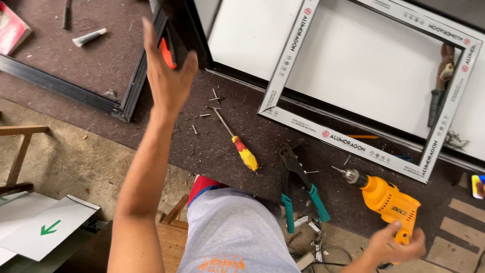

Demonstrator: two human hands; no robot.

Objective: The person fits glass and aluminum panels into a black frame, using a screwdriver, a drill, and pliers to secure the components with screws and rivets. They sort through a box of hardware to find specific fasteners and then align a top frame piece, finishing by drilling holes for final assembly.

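The left hand is raised at upper centre-left of the frame, its grip wide open, fingers straight and holding nothing. It hangs in front of a dark frame that runs along the upper left of the bench. Just beside the thumb, an orange-handled tool rests against that dark frame; whether the hand touches it cannot be told.

The right hand is at lower right, its grip closed around the handle of an orange drill. The drill lies on the bench with its chuck and bit pointing up-left, toward the lower edge of a white frame.

The white frame is a rectangle of pale wrapped bars and fills the upper right of the frame. A dark-handled tool lies across its right side.

Between the hands, at centre, lies a screwdriver with a yellow and red handle, its tip pointing up-left. Small screws are scattered near that tip. Just right of the screwdriver, pliers with black jaws and green handles lie spread open, near the drill.

At upper left, a white tube lies on the bench inside the dark frame. At lower left, a white sheet with a green arrow sits below the bench edge.
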